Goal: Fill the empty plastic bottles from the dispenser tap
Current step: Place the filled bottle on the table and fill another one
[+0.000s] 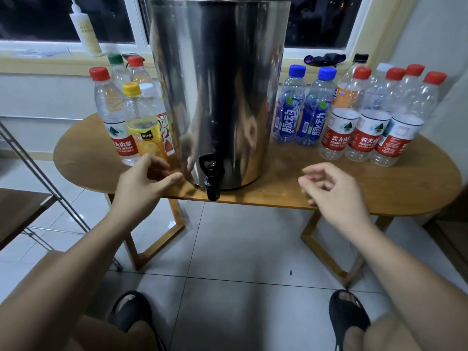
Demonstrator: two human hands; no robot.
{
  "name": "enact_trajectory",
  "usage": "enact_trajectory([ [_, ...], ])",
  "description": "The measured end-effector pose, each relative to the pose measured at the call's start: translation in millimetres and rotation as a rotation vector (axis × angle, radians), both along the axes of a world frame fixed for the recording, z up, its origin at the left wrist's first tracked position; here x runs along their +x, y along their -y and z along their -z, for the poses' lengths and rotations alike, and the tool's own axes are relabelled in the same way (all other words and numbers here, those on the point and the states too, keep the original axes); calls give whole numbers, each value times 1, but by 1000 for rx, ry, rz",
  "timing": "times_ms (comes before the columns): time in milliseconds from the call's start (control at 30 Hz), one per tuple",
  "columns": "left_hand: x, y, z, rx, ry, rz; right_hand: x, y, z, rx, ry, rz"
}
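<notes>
Though empty, right hand [334, 188] near tap [211, 178].

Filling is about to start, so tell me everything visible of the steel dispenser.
The steel dispenser is a tall, shiny cylinder, upright near the front of the wooden table, its top cut off by the frame. A black tap sits low on its front, spout hanging past the table edge; nothing flows. The thumb of the left hand is close to its base; contact unclear.
</notes>
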State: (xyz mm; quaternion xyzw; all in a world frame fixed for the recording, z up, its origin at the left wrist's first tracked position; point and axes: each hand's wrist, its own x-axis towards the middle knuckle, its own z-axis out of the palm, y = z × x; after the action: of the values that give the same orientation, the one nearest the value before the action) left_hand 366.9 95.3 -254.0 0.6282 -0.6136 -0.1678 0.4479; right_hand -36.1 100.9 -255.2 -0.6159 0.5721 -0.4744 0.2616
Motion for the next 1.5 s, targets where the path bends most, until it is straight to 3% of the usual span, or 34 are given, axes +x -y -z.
enact_trajectory([
  [333,-26,-18,3,77,67,142,-54,87,-22,-95,36,519],
  [500,-24,-25,1,92,80,196,-55,117,-19,-84,-71,606],
  [633,-21,-29,-1,77,80,216,-47,132,-16,-102,-51,631],
  [1100,-17,-32,-2,77,99,247,-25,143,-18,-91,-56,611],
  [1500,-22,-47,-15,37,45,290,10,42,-21,-83,-11,225],
])
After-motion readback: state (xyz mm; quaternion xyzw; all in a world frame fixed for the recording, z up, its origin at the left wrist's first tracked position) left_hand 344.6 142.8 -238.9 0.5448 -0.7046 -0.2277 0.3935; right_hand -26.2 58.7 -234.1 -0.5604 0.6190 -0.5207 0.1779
